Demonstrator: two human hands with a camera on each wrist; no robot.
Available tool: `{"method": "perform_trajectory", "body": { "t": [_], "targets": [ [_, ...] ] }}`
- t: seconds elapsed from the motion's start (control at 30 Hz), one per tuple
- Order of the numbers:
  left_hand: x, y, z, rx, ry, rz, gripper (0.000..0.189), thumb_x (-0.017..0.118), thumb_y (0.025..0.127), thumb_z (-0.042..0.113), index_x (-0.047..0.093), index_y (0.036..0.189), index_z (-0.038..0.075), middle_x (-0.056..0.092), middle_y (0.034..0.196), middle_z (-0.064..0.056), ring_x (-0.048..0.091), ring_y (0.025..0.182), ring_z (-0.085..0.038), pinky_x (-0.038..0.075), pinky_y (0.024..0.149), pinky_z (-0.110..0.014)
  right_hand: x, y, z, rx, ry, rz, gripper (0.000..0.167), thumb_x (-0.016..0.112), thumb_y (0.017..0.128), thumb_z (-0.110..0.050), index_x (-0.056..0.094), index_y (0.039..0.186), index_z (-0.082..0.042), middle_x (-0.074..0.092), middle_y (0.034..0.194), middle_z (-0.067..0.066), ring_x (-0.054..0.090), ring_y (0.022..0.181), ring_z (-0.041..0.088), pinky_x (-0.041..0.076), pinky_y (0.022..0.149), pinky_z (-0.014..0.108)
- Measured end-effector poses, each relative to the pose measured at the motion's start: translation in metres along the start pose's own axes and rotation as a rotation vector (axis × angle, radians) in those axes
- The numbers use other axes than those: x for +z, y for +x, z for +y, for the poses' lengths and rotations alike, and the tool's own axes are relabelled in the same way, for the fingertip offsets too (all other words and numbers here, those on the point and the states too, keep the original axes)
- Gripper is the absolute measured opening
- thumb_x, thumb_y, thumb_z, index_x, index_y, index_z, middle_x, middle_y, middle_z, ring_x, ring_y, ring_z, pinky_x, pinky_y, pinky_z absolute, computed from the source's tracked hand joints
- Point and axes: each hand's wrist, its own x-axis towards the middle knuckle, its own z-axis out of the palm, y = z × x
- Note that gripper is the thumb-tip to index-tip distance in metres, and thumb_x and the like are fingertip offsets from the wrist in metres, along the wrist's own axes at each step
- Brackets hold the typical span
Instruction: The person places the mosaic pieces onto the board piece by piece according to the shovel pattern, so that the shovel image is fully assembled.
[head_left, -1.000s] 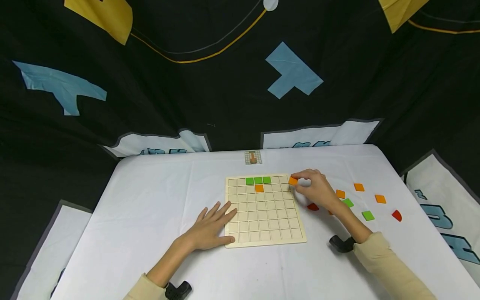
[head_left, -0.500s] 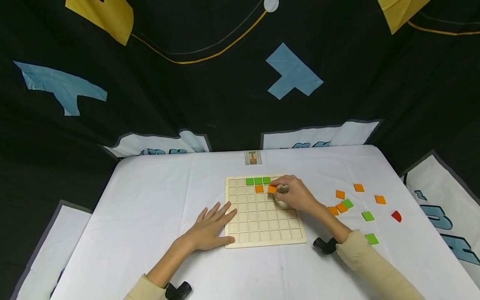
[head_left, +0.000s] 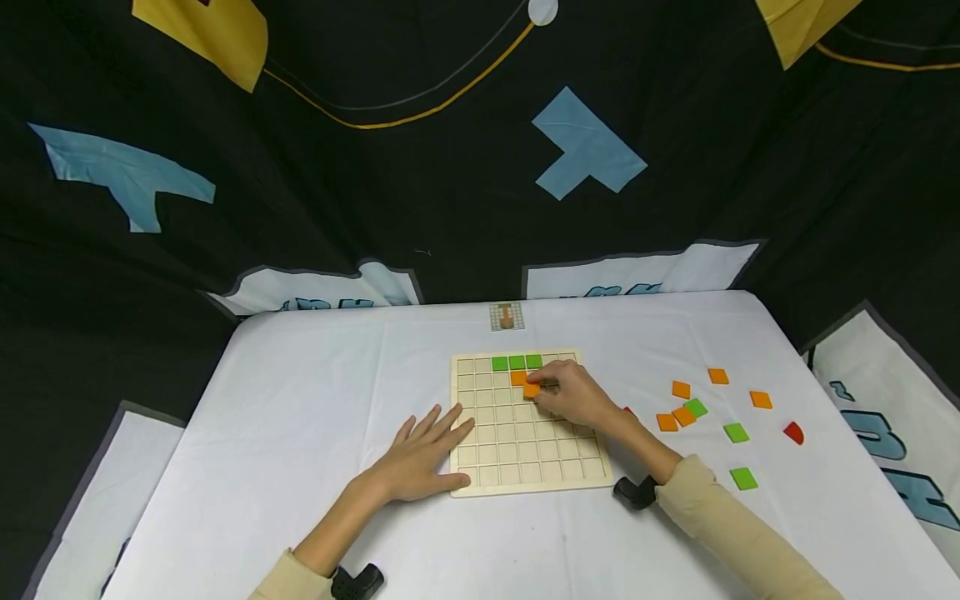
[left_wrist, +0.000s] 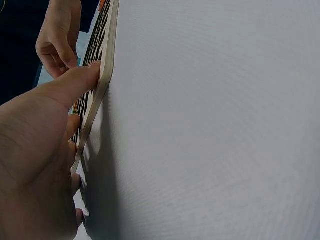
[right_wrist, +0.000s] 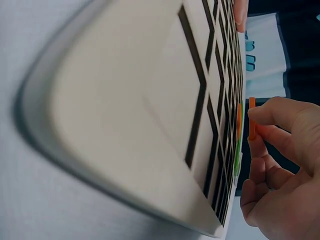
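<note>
My right hand (head_left: 572, 394) pinches an orange square tile (head_left: 531, 391) between thumb and fingertips, close over the wooden grid board (head_left: 517, 473). In the right wrist view the tile (right_wrist: 252, 119) stands edge-on in the pinch. Three green tiles (head_left: 517, 362) lie in the board's far row, with one orange tile (head_left: 518, 378) below the middle one. My left hand (head_left: 420, 454) is spread flat at the board's left edge, its thumb and fingertips resting on the rim. The left wrist view shows that thumb (left_wrist: 82, 82) on the board's frame.
Right of the board lie several loose tiles: orange ones (head_left: 761, 400), green ones (head_left: 737, 432) and red quarter-round pieces (head_left: 793, 432). Behind the board is a small picture card (head_left: 506, 316) with a grid pattern. A dark cloth (head_left: 450, 192) hangs beyond the white table (head_left: 300, 392).
My right hand has carried the orange tile leftward from the board's right edge, then slightly nearer, to a spot below the placed orange tile. The left hand has stayed in place.
</note>
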Motion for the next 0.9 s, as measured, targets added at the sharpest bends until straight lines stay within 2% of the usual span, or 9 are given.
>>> {"method": "perform_trajectory", "body": {
  "t": [0.17, 0.4, 0.6, 0.9],
  "targets": [
    [0.002, -0.001, -0.002, 0.013, -0.022, 0.021, 0.080, 0.062, 0.093, 0.055, 0.034, 0.157, 0.016, 0.017, 0.165, -0.010, 0.009, 0.150, -0.040, 0.006, 0.113, -0.066, 0.003, 0.001, 0.000, -0.012, -0.005, -0.005, 0.030, 0.073, 0.085, -0.002, 0.074, 0.115, -0.002, 0.070, 0.115, 0.008, 0.057, 0.115, 0.030, 0.045, 0.099, 0.046],
    [0.009, 0.000, -0.006, 0.014, -0.018, 0.030, 0.082, 0.059, 0.093, 0.059, 0.030, 0.159, 0.021, 0.013, 0.166, -0.005, 0.006, 0.151, -0.035, 0.004, 0.114, -0.063, 0.008, 0.005, 0.002, -0.034, -0.033, -0.025, 0.031, 0.071, 0.082, -0.001, 0.075, 0.113, -0.002, 0.071, 0.113, 0.006, 0.059, 0.111, 0.027, 0.047, 0.096, 0.043],
    [0.005, 0.000, -0.004, 0.031, -0.027, 0.030, 0.080, 0.061, 0.093, 0.055, 0.033, 0.158, 0.016, 0.017, 0.165, -0.010, 0.009, 0.150, -0.040, 0.005, 0.113, -0.067, 0.011, 0.007, 0.002, -0.036, -0.053, -0.036, 0.030, 0.069, 0.081, 0.001, 0.076, 0.110, -0.002, 0.072, 0.112, 0.007, 0.060, 0.113, 0.028, 0.046, 0.098, 0.044],
    [0.002, 0.000, -0.002, 0.011, -0.028, 0.011, 0.080, 0.061, 0.094, 0.054, 0.032, 0.158, 0.017, 0.016, 0.165, -0.010, 0.008, 0.150, -0.039, 0.005, 0.113, -0.066, 0.010, 0.010, -0.002, -0.068, -0.072, -0.050, 0.028, 0.071, 0.082, 0.002, 0.076, 0.110, -0.001, 0.072, 0.110, 0.009, 0.062, 0.109, 0.029, 0.045, 0.097, 0.045]
  ]
}}
